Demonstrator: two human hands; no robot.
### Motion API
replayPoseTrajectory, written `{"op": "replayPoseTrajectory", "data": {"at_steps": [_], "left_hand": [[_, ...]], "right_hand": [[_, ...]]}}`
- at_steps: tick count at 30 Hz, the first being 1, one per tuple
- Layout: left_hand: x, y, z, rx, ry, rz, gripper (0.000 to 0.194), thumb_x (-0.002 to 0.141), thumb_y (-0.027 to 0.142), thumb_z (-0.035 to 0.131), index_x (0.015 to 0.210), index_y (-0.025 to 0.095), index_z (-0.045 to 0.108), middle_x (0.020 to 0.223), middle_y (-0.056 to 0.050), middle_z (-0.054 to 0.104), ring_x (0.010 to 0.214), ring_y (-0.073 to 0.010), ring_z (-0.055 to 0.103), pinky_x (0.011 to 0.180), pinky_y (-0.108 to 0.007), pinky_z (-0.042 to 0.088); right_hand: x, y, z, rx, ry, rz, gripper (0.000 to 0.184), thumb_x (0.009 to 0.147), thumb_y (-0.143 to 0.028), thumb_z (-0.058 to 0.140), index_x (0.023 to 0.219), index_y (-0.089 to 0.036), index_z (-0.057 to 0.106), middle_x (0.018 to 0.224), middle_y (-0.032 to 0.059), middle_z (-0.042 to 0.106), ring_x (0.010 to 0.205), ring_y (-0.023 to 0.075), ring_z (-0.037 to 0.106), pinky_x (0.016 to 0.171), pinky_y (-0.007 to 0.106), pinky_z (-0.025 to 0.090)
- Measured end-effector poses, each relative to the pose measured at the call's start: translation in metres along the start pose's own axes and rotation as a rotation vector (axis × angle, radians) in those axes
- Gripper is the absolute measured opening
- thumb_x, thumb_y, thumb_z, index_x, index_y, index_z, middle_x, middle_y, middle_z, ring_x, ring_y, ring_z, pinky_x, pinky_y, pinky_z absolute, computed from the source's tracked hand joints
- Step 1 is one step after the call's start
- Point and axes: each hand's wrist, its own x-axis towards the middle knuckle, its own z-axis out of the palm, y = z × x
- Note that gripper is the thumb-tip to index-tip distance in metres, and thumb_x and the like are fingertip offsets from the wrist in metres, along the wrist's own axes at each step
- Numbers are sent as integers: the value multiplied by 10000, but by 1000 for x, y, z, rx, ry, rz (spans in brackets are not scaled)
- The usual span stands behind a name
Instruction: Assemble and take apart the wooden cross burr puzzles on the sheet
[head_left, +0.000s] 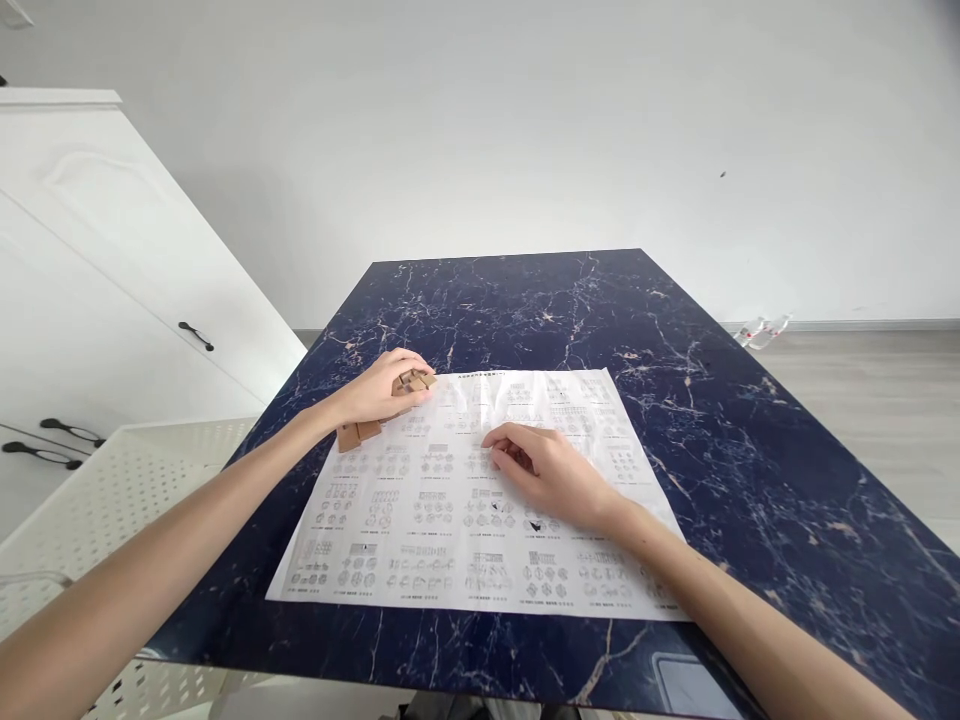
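Left hand (386,388), left of centre in the frame: fingers bent over a cluster of small brown wooden-looking blocks (418,384) at the upper left edge of the sheet. Cannot tell whether it pinches any or only cups them; palm side hidden. Just below this hand, 2 flat brown square-edged pieces (358,436) lie at the sheet's left edge, touching or overlapping.

Right hand (551,468), right of centre: over the large white paper sheet (450,480), fingers curled inward, thumb near the index finger. Inner side hidden; cannot tell whether the tips press together.

Sheet: creased, printed with rows of small grey diagrams, spread across the centre and lower centre of the frame on a glossy dark-blue marble-patterned table (517,310).

Upper left: white panelled cabinet (150,250), black handles. Right edge: clear containers with red marks (765,330) near the wall's foot.
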Motion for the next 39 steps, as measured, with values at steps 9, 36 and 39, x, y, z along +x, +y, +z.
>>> {"op": "replayPoseTrajectory", "data": {"at_steps": [9, 36, 39], "left_hand": [[-38, -12, 9, 123, 183, -131, 1162, 735, 879, 734, 1652, 262, 376, 1691, -193, 416, 1541, -516, 374, 1213, -696, 369], [-41, 18, 28, 162, 347, -58, 761, 958, 749, 601, 1568, 304, 505, 1659, -120, 479, 1535, -421, 424, 1247, -633, 380], [-27, 21, 31, 186, 294, -58, 705, 982, 716, 587, 1543, 289, 565, 1685, -123, 449, 1527, -439, 435, 1242, -656, 374]], "right_hand": [[-1, 1, 4, -58, 18, -16, 214, 1081, -228, 501, 1193, -219, 683, 1046, 56, 781, 814, 187, 692, 711, 339, 512], [-1, -2, 7, -74, 8, -7, 235, 1098, -293, 478, 1170, -244, 696, 1056, 81, 796, 822, 217, 723, 717, 370, 559], [-1, -2, 7, -73, 6, 1, 236, 1100, -286, 476, 1177, -237, 693, 1045, 79, 795, 806, 207, 716, 707, 361, 552]]}}
